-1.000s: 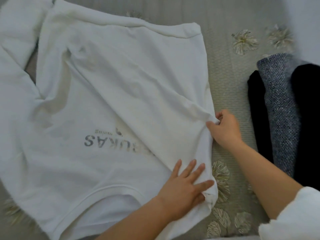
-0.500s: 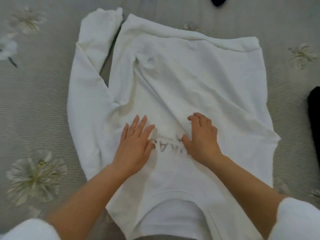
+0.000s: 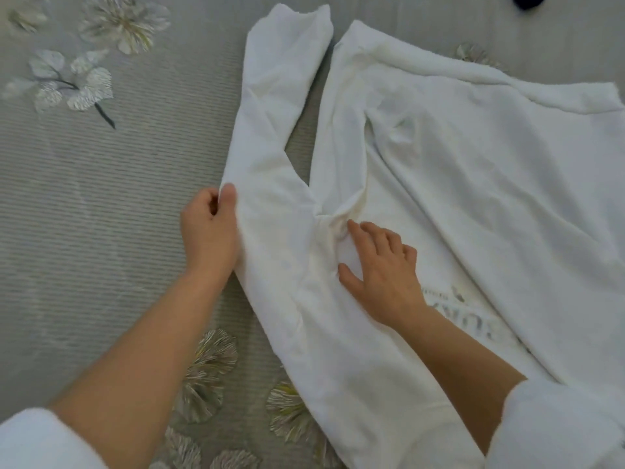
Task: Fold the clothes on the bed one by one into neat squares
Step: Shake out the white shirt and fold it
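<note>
Your white long-sleeved cotton sweatshirt (image 3: 473, 198) lies spread on the grey ribbed bed cover with embroidered flowers (image 3: 101, 198), its faint grey printed lettering (image 3: 449, 304) upside down to you, so the neck end is nearest your body and the hem far from it. Take that lettering as your marker.

Well to the left of the lettering, your left hand (image 3: 209, 235) has the outer edge of the long sleeve (image 3: 270, 130) pinched, thumb on top and the other fingers curled under the cloth. That grip looks meant to lift the sleeve and swing it in over the body.

Just left of the lettering, your right hand (image 3: 384, 269) rests on the cloth with fingers spread and only slightly bent, holding nothing, its fingertips (image 3: 351, 226) at the bunched creases where sleeve meets body. It seems placed there as an anchor, so the fold hinges at the armpit and the body does not drag.

Far beyond the lettering, at the top edge, a small dark object (image 3: 527, 0) shows; I cannot tell what it is.
</note>
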Motion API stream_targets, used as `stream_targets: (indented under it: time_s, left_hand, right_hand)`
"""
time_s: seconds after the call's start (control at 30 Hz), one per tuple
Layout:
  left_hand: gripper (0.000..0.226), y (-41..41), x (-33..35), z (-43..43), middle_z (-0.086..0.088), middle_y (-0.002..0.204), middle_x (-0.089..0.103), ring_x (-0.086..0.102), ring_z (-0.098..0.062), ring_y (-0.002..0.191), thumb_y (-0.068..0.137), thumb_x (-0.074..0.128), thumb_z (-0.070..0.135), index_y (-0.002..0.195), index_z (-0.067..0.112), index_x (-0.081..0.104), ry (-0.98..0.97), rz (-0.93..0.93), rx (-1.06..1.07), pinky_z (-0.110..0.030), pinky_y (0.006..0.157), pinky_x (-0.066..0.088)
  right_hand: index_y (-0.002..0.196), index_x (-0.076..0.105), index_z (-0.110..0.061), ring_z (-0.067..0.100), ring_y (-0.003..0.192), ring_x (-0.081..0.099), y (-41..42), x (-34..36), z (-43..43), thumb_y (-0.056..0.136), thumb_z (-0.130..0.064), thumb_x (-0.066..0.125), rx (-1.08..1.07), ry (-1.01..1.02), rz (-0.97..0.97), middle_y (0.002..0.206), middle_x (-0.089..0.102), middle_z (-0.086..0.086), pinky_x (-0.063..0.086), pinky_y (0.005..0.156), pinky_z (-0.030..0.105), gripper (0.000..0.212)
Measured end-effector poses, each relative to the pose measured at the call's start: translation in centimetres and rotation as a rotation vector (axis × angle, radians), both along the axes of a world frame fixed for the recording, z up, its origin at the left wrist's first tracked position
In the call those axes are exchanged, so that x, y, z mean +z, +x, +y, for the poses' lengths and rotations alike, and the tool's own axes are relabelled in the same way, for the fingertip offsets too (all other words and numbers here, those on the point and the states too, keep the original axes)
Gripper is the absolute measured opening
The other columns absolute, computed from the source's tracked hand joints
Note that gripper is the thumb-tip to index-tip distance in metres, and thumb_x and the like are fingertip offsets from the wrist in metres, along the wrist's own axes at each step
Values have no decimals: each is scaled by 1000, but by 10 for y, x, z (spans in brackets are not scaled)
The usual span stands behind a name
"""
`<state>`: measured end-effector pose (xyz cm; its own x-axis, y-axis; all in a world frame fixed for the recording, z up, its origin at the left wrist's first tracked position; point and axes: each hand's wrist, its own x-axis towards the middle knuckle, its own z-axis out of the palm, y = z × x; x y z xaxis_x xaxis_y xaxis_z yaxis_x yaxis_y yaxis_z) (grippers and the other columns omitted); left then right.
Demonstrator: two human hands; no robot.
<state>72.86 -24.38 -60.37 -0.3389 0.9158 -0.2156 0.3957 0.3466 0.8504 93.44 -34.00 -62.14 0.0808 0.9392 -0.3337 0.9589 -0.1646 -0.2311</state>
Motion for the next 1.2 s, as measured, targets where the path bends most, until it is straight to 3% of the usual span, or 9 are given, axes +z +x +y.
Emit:
stream_targets:
  time_s: [0.13, 0.27, 0.4, 0.53, 0.7, 0.87, 1.03, 1.1, 1.2]
  left_hand:
    - [29, -29, 27, -36, 13, 68, 44, 41, 8, 56, 100, 45, 26, 71, 28, 44, 236, -49, 249, -11, 55, 34]
    - [26, -62, 7, -82, 7, 67, 50, 46, -5, 64, 94, 55, 28, 69, 22, 52, -91, -173, 343, -26, 62, 39]
    - [14, -70, 9, -52, 4, 76, 57, 53, -12, 73, 89, 59, 28, 78, 20, 56, -189, -345, 385, -32, 67, 43]
    - [20, -70, 32, -5, -2, 89, 74, 71, -15, 78, 90, 57, 30, 92, 18, 73, -504, -848, 173, -33, 72, 59]
    - [25, -94, 29, -6, -3, 90, 71, 65, -23, 95, 83, 49, -2, 93, 14, 65, -206, -1007, 406, -35, 88, 54]
    - [27, -123, 14, -17, -3, 102, 70, 65, -19, 103, 76, 53, 13, 100, 14, 66, -208, -1181, 416, -34, 98, 47]
    - [22, -110, 52, 19, 1, 97, 71, 65, -14, 95, 83, 61, 19, 104, 15, 67, 28, -790, 147, -27, 87, 50]
    - [20, -78, 78, 27, 2, 95, 68, 62, -13, 92, 76, 70, 23, 96, 24, 69, 173, -601, -99, -28, 82, 50]
    - [20, 5, 97, 24, 0, 102, 62, 55, -11, 101, 72, 68, 38, 86, 25, 63, 356, -181, -585, -27, 91, 43]
  right_hand:
    - [151, 10, -38, 21, 128, 29, 0, 2, 6, 89, -59, 20, -29, 12, -19, 146, 33, -3, 29, 99, 40, 66]
    - [149, 7, -44, 21, 133, 15, -4, -2, 2, 84, -63, 10, 17, -90, -128, 152, 18, -1, 21, 104, 41, 68]
    - [150, 6, -38, 20, 140, 6, -21, -5, 0, 88, -61, 18, -3, -39, -100, 157, 12, 3, 7, 108, 40, 67]
    - [150, -7, -40, 12, 146, -17, -42, -9, -8, 93, -60, 14, 260, -53, -5, 160, -15, -7, -10, 116, 37, 64]
    - [151, 8, -42, 11, 148, -2, -35, -12, -2, 94, -59, 24, 305, -40, 6, 161, 3, -10, -2, 114, 32, 62]
    - [149, 10, -45, 9, 147, -1, -32, -8, 5, 91, -61, 21, 321, -65, 27, 161, 3, -12, -1, 111, 29, 62]
    - [149, 20, -38, 7, 144, 13, -38, 3, 0, 90, -58, 32, 110, 26, 244, 158, 16, -11, 9, 112, 25, 64]
    - [145, 34, -33, 8, 136, 32, -40, 15, 0, 93, -47, 48, -288, 82, 542, 149, 35, -9, 25, 110, 27, 55]
    - [124, 55, -25, 16, 105, 58, -17, 39, 14, 97, -23, 50, -1023, 139, 1101, 113, 59, -3, 45, 87, 30, 27]
